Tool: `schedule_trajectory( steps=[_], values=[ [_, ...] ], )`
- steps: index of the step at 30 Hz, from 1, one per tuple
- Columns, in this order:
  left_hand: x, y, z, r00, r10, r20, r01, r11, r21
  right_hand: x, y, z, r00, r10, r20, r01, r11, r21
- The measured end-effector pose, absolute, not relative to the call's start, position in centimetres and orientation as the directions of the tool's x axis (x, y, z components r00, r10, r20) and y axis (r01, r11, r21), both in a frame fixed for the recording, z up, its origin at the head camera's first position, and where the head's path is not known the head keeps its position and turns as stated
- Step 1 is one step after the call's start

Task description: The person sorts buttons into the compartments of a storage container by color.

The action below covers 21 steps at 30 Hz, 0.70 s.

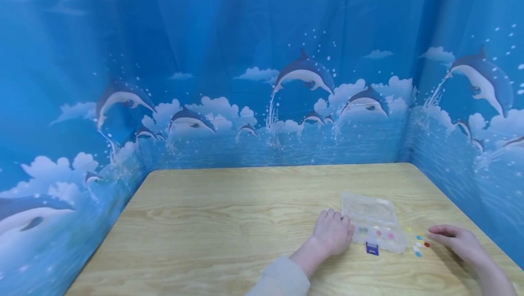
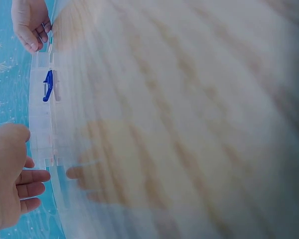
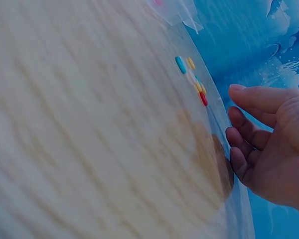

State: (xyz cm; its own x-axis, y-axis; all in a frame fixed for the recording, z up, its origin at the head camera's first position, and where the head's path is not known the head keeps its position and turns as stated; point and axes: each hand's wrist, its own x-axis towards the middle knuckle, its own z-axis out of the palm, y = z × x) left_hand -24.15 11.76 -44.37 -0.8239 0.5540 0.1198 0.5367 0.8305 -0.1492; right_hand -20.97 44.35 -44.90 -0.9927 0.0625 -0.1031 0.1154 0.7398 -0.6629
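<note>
A clear plastic compartment box [image 1: 399,244] lies on the table with its lid [image 1: 368,207] folded back. Green and pink pieces [image 1: 390,236] sit in some of its compartments. Its blue latch [image 1: 372,248] juts from the front edge, also visible in the left wrist view. My left hand [image 1: 333,232] grips the left end, thumb by the top and fingers along the end wall. To the right of the box are several small round coloured pieces, a red one [image 1: 427,245] among them. Just right of them hovers my right hand [image 3: 269,144], fingers loosely bent, nothing visible in them.
The wood-grain table [image 1: 204,232] has rounded far corners, and its right edge runs close beyond my right hand. Blue curtains [image 1: 229,59] printed with dolphins and clouds hang behind it and on both sides.
</note>
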Motion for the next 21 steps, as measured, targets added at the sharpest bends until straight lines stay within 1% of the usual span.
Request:
schedule_trajectory(
  steps=[12, 18, 21],
  values=[
    [-24.26, 11.63, -44.38, -0.826, 0.552, 0.112, 0.534, 0.831, -0.158, -21.04, 44.63, -45.18, -0.990, -0.004, -0.139, 0.086, 0.768, -0.635],
    [-24.35, 11.50, -44.33, -0.830, 0.546, 0.117, 0.527, 0.835, -0.156, -21.03, 44.19, -45.45, -0.995, -0.048, -0.092, 0.020, 0.783, -0.621],
    [-24.36, 11.44, -44.34, -0.830, 0.546, 0.117, 0.527, 0.835, -0.155, -21.10, 44.09, -45.50, -0.995, -0.055, -0.083, 0.007, 0.793, -0.609]
  ],
)
